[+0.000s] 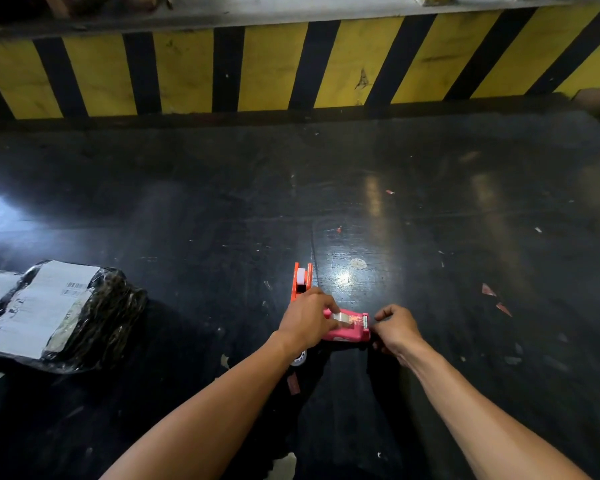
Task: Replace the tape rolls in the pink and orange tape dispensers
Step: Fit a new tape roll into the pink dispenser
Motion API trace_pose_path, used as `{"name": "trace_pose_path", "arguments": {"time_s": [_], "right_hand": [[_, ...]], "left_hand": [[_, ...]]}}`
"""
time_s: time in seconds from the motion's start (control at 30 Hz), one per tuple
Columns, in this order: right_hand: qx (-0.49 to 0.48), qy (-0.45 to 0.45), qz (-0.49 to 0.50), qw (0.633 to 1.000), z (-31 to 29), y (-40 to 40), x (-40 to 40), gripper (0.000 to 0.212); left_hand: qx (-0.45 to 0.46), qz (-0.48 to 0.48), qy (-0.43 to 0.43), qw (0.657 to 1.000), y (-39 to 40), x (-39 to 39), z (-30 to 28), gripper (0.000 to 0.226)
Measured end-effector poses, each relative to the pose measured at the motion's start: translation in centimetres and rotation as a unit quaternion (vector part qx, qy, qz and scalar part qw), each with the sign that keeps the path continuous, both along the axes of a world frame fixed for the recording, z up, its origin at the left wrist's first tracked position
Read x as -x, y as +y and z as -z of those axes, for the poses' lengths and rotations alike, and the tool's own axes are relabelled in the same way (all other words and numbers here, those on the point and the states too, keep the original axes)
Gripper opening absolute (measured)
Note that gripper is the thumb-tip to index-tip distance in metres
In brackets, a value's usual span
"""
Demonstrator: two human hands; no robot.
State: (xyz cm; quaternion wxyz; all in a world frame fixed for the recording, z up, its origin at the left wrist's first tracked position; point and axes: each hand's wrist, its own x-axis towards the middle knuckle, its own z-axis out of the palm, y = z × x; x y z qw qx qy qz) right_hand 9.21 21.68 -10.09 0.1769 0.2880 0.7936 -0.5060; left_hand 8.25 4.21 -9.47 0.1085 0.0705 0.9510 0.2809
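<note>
Closest to you, a small white roll [299,358] peeks out from under your left wrist, lying on the dark table [430,209]; whether it's a spent roll or a spare, I can't tell. Just past it, your left hand [307,320] is curled down over the back of the pink dispenser [347,332], fingertips pressed on the clear tape roll [340,317] seated in its cradle. That's a holding grip, pinning roll and body in place.

Your right hand [395,329] sits at the other end, fingers pinched together right at the cutter blade [365,322]. It looks like you've got the tape's free end there, but the strip is too thin and clear to confirm.

Here's what matters: the pink dispenser's long axis runs left to right across you, roll end under the left hand, cutter end toward the right. So the pull goes rightward, away from the roll, and the right hand is the one placed for it, I'd say, while the left braces.

Farther out, just beyond your left knuckles, the orange dispenser [302,282] stands pointing away from you, a white roll showing in it. Your left hand is nearer that one.

Off to the far left lies a wrapped parcel [49,313], and at the back the yellow-and-black striped wall [274,71].
</note>
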Motion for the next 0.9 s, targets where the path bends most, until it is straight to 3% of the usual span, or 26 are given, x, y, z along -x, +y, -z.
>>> {"name": "trace_pose_path", "arguments": {"time_s": [0.43, 0.6, 0.77, 0.9], "right_hand": [[-0.041, 0.01, 0.014, 0.999, 0.0, 0.0, -0.3, 0.019], [-0.125, 0.043, -0.076, 0.988, 0.3, 0.2, -0.4, 0.025], [-0.166, 0.099, -0.103, 0.976, 0.0, 0.3, 0.4, 0.04], [-0.169, 0.139, -0.219, 0.951, -0.1, 0.0, 0.9, 0.053]], "left_hand": [[-0.025, -0.02, 0.016, 0.999, 0.1, -0.6, 0.3, 0.026], [-0.011, -0.003, 0.037, 0.999, 0.0, -1.0, 0.4, 0.028], [0.076, 0.093, 0.089, 0.989, -0.4, -2.1, 0.7, 0.033], [0.116, 0.115, 0.083, 0.983, -0.7, -1.9, 0.5, 0.036]]}}
